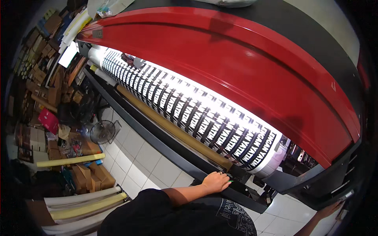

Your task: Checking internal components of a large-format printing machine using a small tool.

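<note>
A wide-format printer with a red cover point(252, 59) runs diagonally across the view. Over its lit front curves a printed sheet point(189, 114), black with repeated rows of white lettering. My left hand point(216, 183) rests at the dark front rail point(157, 149), near the sheet's lower right end. Its fingers are curled round a small green thing point(230, 181), mostly hidden by the hand. At the far right, my right hand point(331, 209) reaches to the machine's end, fingers stretched toward a small panel point(348, 195). Its fingertips are dim and small there.
Below the sheet lies a long brown roll point(169, 126) behind the rail. Cardboard boxes point(94, 177), a round wire-guarded fan point(103, 131) and a yellow tube point(71, 160) crowd the left. Several material rolls point(86, 206) lie at lower left. White floor tiles point(145, 157) show between.
</note>
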Available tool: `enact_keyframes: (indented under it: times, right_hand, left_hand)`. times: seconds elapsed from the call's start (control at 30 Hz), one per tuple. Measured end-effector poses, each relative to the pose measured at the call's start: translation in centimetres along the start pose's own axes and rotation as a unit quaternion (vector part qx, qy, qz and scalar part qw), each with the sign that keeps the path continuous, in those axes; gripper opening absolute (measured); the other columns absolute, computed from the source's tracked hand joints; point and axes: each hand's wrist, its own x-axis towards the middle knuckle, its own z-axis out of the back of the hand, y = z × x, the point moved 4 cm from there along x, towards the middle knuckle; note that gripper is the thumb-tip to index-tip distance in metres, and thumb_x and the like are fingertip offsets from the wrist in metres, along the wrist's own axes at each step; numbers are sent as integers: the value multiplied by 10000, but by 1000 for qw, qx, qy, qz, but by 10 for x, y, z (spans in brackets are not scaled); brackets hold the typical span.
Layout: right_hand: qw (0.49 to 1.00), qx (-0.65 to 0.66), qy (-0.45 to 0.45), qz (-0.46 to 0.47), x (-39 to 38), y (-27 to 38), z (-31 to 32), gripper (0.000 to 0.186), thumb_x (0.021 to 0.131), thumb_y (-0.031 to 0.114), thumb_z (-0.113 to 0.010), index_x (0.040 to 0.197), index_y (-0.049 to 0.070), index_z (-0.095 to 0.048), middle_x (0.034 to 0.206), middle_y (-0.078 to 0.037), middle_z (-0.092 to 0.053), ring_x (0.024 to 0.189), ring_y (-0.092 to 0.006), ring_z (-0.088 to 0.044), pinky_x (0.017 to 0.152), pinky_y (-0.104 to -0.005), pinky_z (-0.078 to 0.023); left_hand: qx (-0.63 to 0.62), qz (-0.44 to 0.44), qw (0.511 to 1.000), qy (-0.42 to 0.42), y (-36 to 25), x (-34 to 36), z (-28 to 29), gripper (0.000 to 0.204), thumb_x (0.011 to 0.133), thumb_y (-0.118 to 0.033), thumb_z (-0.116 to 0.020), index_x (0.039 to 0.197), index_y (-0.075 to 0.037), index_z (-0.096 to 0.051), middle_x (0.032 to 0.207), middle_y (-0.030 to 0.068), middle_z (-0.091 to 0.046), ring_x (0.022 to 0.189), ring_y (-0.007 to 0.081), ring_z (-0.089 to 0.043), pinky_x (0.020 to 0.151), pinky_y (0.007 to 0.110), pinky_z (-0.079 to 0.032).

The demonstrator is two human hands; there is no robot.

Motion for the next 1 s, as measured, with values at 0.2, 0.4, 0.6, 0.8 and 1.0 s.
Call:
enact_keyframes:
  times: [0.2, 0.4, 0.6, 0.8, 1.0]
  right_hand:
    - [995, -23, 90, -20, -47, -71, -4, 509, 992, 255, -546, 1408, -33, -487, 1473, -271, -457, 1391, -419, -405, 1179, -512, -299]
    - [761, 474, 2, -443, 40, 67, 19, 528, 1076, 224, -417, 1526, -30, -312, 1511, -182, -409, 1364, -277, -421, 1148, -343, -304]
    - [778, 442, 3, -446, 45, 51, 40, 527, 1078, 228, -413, 1527, -25, -308, 1489, -174, -423, 1338, -260, -427, 1136, -330, -310]
    - [773, 454, 7, -444, 44, 46, 41, 540, 1087, 279, -412, 1540, 9, -295, 1427, -157, -463, 1235, -230, -492, 1057, -315, -395]
    - [753, 476, 10, -455, 52, 55, 41, 546, 1085, 281, -405, 1547, 25, -268, 1341, -152, -520, 1092, -200, -561, 945, -302, -471]
  left_hand:
    - [-45, 38, 990, 130, -10, 29, 1, 337, 914, -395, -632, 724, -117, -642, 726, 99, -626, 693, 315, -654, 628, 458, -531]
    - [-16, -20, 999, -32, 5, 7, 2, 134, 849, -267, -746, 917, -153, -724, 796, 64, -598, 719, 294, -610, 618, 421, -451]
    - [-55, -43, 998, 0, 3, 9, 5, 133, 860, -207, -719, 974, -139, -702, 804, 46, -630, 735, 272, -608, 677, 403, -446]
    - [-113, -92, 984, 98, 44, -4, 47, 97, 896, -168, -646, 921, -74, -641, 941, 100, -681, 875, 320, -634, 773, 442, -448]
    - [-25, -130, 984, 122, 105, -20, 76, 213, 861, -256, -708, 886, -79, -593, 898, 88, -609, 803, 305, -580, 741, 428, -430]
